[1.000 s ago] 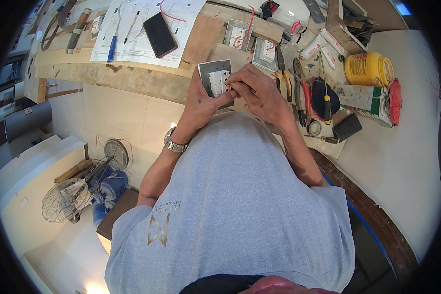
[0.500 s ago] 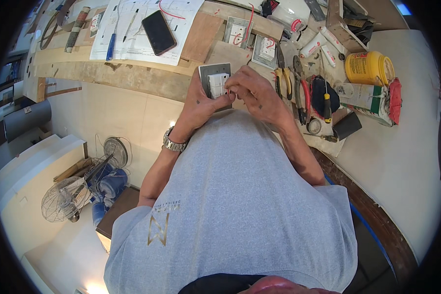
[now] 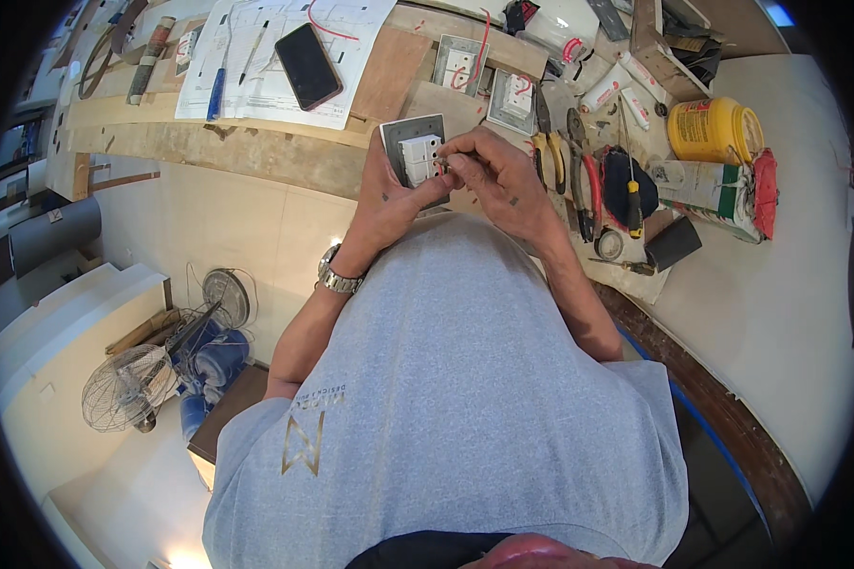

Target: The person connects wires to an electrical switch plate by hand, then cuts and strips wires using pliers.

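The left hand (image 3: pixel 387 194) is clamped on a rectangular grey wiring plate (image 3: pixel 432 125) with white block modules (image 3: pixel 419 156); the plate is tilted in front of the torso, between both hands. The left fingers are largely hidden behind the plate; the left thumb crosses its near right corner. The right hand (image 3: pixel 503 180) meets the left thumb there, its thumb and fingertips bunched at the modules. These fingertips cover part of the plate; whether they pinch a small part cannot be determined. Beyond the right hand lie two similar plates (image 3: pixel 443 64) (image 3: pixel 499 112) with thin red wire (image 3: pixel 485 47). Right of it lie pliers with smooth yellow-and-black grips (image 3: pixel 558 169). Beyond the left hand, a glossy black phone (image 3: pixel 308 68) rests on a printed paper sheet (image 3: pixel 199 90), cut off by the upper frame edge
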`<control>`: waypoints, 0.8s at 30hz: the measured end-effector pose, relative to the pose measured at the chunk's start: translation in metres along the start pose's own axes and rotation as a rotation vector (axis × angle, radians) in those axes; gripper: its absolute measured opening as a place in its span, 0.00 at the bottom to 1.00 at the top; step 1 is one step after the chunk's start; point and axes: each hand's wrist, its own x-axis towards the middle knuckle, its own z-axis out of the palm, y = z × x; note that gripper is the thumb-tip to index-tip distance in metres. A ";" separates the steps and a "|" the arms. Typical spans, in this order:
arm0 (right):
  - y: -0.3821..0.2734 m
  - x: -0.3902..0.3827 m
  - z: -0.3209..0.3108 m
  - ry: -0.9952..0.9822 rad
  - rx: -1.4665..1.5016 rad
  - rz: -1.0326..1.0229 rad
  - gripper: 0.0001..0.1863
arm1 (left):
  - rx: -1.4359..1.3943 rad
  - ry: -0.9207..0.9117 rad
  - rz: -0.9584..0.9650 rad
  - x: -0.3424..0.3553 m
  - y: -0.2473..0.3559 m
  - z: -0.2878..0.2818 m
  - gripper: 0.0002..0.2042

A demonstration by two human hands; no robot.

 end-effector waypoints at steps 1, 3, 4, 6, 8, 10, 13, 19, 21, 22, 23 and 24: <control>0.000 -0.001 0.003 0.038 0.047 0.015 0.10 | 0.005 0.006 0.005 0.000 0.001 0.000 0.35; 0.003 -0.003 0.007 0.077 0.092 0.031 0.11 | 0.035 0.012 0.032 0.001 -0.003 0.000 0.35; 0.006 -0.005 0.008 0.085 0.067 -0.016 0.11 | 0.067 0.022 0.060 0.001 -0.004 -0.001 0.35; 0.006 -0.004 0.007 0.094 0.041 -0.063 0.11 | 0.061 0.012 0.055 0.002 -0.003 -0.003 0.35; 0.001 -0.002 -0.001 0.012 -0.217 -0.241 0.12 | 0.054 0.004 0.049 0.001 0.001 -0.003 0.35; -0.005 -0.001 -0.005 -0.019 -0.227 -0.233 0.11 | 0.079 -0.001 -0.006 -0.001 0.007 -0.003 0.34; -0.006 -0.001 -0.012 -0.073 -0.238 -0.227 0.10 | 0.117 -0.048 0.020 -0.002 0.005 -0.007 0.33; 0.002 0.004 -0.022 -0.210 -0.157 -0.175 0.09 | -0.002 -0.116 -0.086 -0.008 0.010 -0.005 0.36; 0.003 0.003 -0.021 -0.229 -0.136 -0.161 0.08 | -0.001 -0.128 -0.093 -0.010 0.010 -0.005 0.36; 0.001 0.002 -0.021 -0.251 -0.145 -0.179 0.08 | 0.000 -0.137 -0.099 -0.011 0.009 -0.005 0.37; -0.001 0.001 -0.020 -0.273 -0.154 -0.198 0.07 | 0.000 -0.136 -0.102 -0.012 0.008 -0.005 0.37; -0.003 0.000 -0.020 -0.273 -0.152 -0.196 0.07 | 0.008 -0.145 -0.095 -0.013 0.007 -0.005 0.38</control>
